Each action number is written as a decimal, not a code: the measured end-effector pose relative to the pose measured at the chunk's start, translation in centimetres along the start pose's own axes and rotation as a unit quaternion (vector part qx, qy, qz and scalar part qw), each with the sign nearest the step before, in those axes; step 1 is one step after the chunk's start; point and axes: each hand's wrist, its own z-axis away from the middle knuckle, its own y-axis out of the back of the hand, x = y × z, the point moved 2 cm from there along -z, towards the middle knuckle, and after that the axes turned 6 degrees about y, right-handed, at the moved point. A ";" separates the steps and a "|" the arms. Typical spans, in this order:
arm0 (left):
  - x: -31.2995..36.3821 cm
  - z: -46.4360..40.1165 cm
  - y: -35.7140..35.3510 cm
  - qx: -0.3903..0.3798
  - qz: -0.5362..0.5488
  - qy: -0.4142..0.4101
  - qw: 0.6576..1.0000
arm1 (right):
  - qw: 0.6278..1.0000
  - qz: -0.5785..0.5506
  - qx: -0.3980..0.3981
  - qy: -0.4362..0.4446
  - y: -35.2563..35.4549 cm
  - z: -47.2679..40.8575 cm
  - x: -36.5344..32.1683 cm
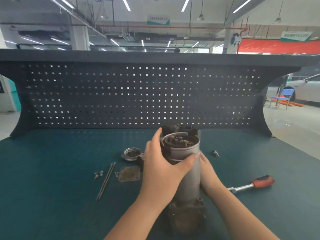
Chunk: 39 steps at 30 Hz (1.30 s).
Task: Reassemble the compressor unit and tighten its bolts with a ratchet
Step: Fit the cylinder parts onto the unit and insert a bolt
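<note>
At lower centre of the frame we grip the compressor unit (187, 163), a heavy, rigid, smooth metal cylinder, left hand (162, 170) wrapped round its barrel, right hand (210, 175) curled behind.

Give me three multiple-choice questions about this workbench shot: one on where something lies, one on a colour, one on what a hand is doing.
1. Where does the ratchet lie relative to the compressor cylinder?
A. On its right
B. On its left
C. On top of it

2. What colour is the ratchet's handle?
A. Blue
B. Yellow
C. Red and black

3. What is the left hand doing?
A. Resting flat on the mat
B. Gripping the cylinder
C. Holding the ratchet

Answers: 1 A, it lies on the mat past the right hand. 2 C, the grip is red with black ends. 3 B, thumb and fingers wrap around the upright cylinder.
</note>
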 end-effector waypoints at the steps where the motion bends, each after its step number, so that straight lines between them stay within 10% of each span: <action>1: -0.3 0.1 -0.2 0.007 0.026 0.001 1.000 | 0.998 0.013 0.037 0.039 0.4 0.5 -0.8; 5: -1.2 0.6 -0.6 -0.002 0.165 0.012 0.986 | 0.983 0.027 0.070 0.165 0.1 4.5 -3.7; 9: -1.7 0.8 -0.4 -0.010 0.239 0.013 0.971 | 0.983 0.092 -0.026 0.159 -2.2 6.8 -4.0; 20: -1.4 -2.1 0.1 -0.066 0.339 0.163 0.924 | 0.970 0.170 0.046 0.167 -2.8 7.0 -4.0; 29: -0.5 -2.2 -0.5 -0.039 0.336 0.181 0.924 | 0.900 0.298 0.006 0.318 -2.3 6.5 -6.3; 39: -0.8 -3.0 -1.4 -0.077 0.320 0.158 0.931 | 0.914 0.248 0.075 0.311 -3.5 5.0 -6.3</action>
